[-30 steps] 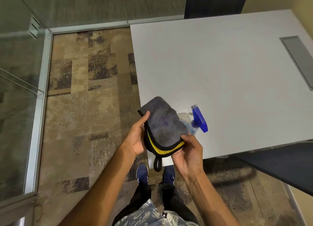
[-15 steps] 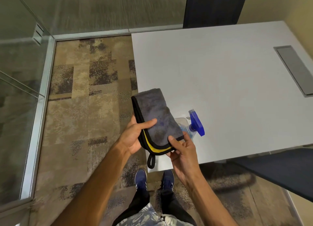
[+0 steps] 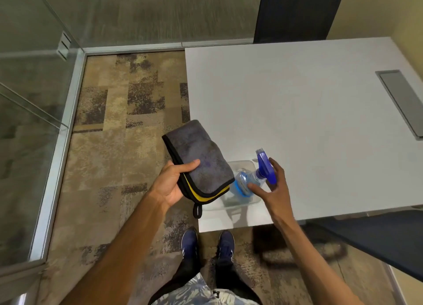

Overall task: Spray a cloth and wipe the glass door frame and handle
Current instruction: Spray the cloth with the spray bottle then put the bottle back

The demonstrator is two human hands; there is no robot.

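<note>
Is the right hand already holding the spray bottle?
No, the right hand is open with fingers spread around the spray bottle, which stands in a clear tray, not yet gripping it.

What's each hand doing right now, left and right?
Left hand: closed on the folded grey cloth.
Right hand: open, fingers spread around the spray bottle on the table, no grip yet.
</note>
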